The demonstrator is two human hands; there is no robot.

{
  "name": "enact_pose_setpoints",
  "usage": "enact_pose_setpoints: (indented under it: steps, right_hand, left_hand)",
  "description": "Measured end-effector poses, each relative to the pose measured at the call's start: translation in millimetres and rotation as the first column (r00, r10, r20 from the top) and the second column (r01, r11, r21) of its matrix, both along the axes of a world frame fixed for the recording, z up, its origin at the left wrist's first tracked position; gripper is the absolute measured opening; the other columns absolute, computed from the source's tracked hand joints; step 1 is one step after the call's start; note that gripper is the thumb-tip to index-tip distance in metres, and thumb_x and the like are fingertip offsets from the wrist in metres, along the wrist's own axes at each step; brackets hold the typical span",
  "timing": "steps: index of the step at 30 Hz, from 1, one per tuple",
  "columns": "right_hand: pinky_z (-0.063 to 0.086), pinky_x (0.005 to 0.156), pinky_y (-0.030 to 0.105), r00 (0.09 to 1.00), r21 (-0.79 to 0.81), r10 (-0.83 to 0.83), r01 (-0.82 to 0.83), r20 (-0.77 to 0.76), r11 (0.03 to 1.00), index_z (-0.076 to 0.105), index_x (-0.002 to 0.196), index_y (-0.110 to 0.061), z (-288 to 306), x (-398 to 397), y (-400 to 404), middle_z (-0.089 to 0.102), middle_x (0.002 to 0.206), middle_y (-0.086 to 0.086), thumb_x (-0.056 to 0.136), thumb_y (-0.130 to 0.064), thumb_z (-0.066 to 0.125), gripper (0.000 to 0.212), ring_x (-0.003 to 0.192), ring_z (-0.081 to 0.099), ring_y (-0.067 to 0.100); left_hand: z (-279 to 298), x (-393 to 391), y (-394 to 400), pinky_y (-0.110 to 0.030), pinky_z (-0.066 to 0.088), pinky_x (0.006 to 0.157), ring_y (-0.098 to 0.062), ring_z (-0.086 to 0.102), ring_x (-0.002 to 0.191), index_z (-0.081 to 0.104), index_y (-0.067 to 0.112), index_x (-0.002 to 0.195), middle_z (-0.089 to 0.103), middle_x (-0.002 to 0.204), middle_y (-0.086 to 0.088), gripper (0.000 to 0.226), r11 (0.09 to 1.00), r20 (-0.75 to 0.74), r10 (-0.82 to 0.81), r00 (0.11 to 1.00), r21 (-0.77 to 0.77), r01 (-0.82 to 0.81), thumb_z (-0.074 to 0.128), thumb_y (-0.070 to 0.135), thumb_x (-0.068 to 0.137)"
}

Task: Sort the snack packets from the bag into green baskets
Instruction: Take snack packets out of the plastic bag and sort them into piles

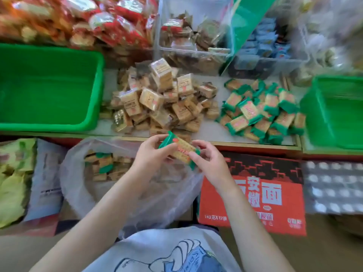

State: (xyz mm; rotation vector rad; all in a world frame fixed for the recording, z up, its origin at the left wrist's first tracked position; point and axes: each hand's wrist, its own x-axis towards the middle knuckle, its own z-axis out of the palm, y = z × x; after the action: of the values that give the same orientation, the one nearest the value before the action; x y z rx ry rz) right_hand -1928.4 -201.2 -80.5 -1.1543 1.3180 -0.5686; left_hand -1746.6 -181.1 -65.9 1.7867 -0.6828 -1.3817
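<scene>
While both hands (179,156) pinch pkt (179,151), above bag (110,173)

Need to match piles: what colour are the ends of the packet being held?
Green ends on the packet, orange-tan middle; head view.

A small snack shop: the bench (212,126) carries heaps of wrapped snacks (157,101), clear bins (194,26) of stock at 12 o'clock, red packs (110,22) at 11, a noodle carton (255,195) at 4.
</scene>
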Motion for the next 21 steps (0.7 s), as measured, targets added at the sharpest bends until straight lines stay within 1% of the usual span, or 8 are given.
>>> enact_pose_setpoints:
  steps: [2,5,8,11,14,17,19,21]
  right_hand:
    - [0.046,0.072,0.014,0.988,-0.092,0.046,-0.06,-0.148,0.994,0.064,0.122,-0.026,5.8,-42.3,-13.8,0.062,0.1,-0.007,0.084,-0.021,0.081,0.042,0.077,0.059,0.001]
    - [0.043,0.071,0.014,0.925,-0.139,0.075,-0.136,-0.374,0.981,0.06,0.127,-0.026,6.1,-102.1,-36.6,0.048,0.112,-0.003,0.078,-0.034,0.085,0.055,0.08,0.057,0.01]
    - [0.041,0.075,0.016,0.877,-0.244,-0.052,-0.076,-0.477,0.967,0.061,0.123,-0.015,4.3,-155.8,-70.7,0.046,0.113,0.0,0.081,-0.035,0.082,0.052,0.087,0.056,0.016]
    - [0.038,0.087,0.026,0.796,-0.317,-0.203,0.015,-0.57,0.948,0.061,0.122,-0.008,-1.1,-203.6,-118.5,0.053,0.117,0.008,0.084,-0.037,0.079,0.052,0.108,0.053,0.023]
    - [0.041,0.092,0.033,0.714,-0.366,-0.246,-0.016,-0.656,0.931,0.061,0.124,-0.008,-10.3,-226.3,-171.4,0.053,0.125,0.012,0.084,-0.044,0.075,0.056,0.118,0.051,0.03]
    - [0.045,0.094,0.042,0.594,-0.519,-0.316,-0.205,-0.74,0.83,0.059,0.127,-0.008,-16.8,-214.7,-211.7,0.054,0.126,0.016,0.084,-0.041,0.075,0.057,0.117,0.052,0.034]
    - [0.048,0.087,0.045,0.474,-0.574,-0.386,-0.357,-0.791,0.737,0.061,0.124,-0.012,-24.4,-201.1,-227.3,0.06,0.118,0.017,0.083,-0.036,0.075,0.049,0.108,0.057,0.036]
    - [0.048,0.085,0.046,0.379,-0.534,-0.389,-0.449,-0.84,0.716,0.066,0.118,-0.017,-32.5,-193.9,-235.8,0.063,0.114,0.016,0.083,-0.035,0.076,0.04,0.106,0.058,0.036]
  left_hand:
    - [1.6,-41.9,-28.9,-0.029,0.059,0.057,-0.016,0.072,0.07,0.07,0.009,0.114,0.074,0.1,-0.01,0.029,0.999,-0.024,-0.033,0.999,0.015,0.034,0.077,0.015,0.086]
    - [-2.3,-107.8,-73.1,-0.025,0.059,0.055,-0.013,0.07,0.064,0.068,0.007,0.111,0.072,0.097,-0.011,0.026,0.992,-0.02,-0.124,0.992,0.035,0.125,0.076,0.015,0.088]
    - [-7.4,-170.0,-115.1,-0.025,0.058,0.053,-0.015,0.068,0.064,0.062,0.004,0.121,0.069,0.098,-0.015,0.029,0.994,-0.114,-0.109,0.987,0.005,0.111,0.068,0.013,0.094]
    - [-31.4,-210.1,-150.4,-0.036,0.059,0.08,-0.02,0.067,0.098,0.058,0.01,0.136,0.067,0.119,-0.01,0.04,0.993,0.023,-0.117,0.993,-0.003,0.117,0.06,0.023,0.098]
    - [-59.1,-227.6,-172.1,-0.035,0.037,0.113,-0.021,0.046,0.135,0.046,0.016,0.147,0.049,0.147,-0.01,0.053,0.974,0.217,-0.225,0.95,0.035,0.223,0.06,0.026,0.097]
    - [-79.3,-239.3,-182.0,-0.036,0.018,0.121,-0.022,0.02,0.15,0.038,0.027,0.152,0.021,0.163,-0.006,0.061,0.915,0.342,-0.397,0.852,0.075,0.396,0.061,0.022,0.096]
    - [-85.8,-244.5,-186.3,-0.039,0.018,0.123,-0.023,0.017,0.151,0.037,0.034,0.152,0.015,0.165,-0.002,0.064,0.893,0.352,-0.443,0.824,0.094,0.44,0.063,0.022,0.095]
    - [-90.2,-245.8,-189.7,-0.04,0.019,0.123,-0.025,0.017,0.151,0.036,0.038,0.152,0.015,0.166,-0.002,0.064,0.87,0.362,-0.488,0.794,0.133,0.474,0.062,0.024,0.095]
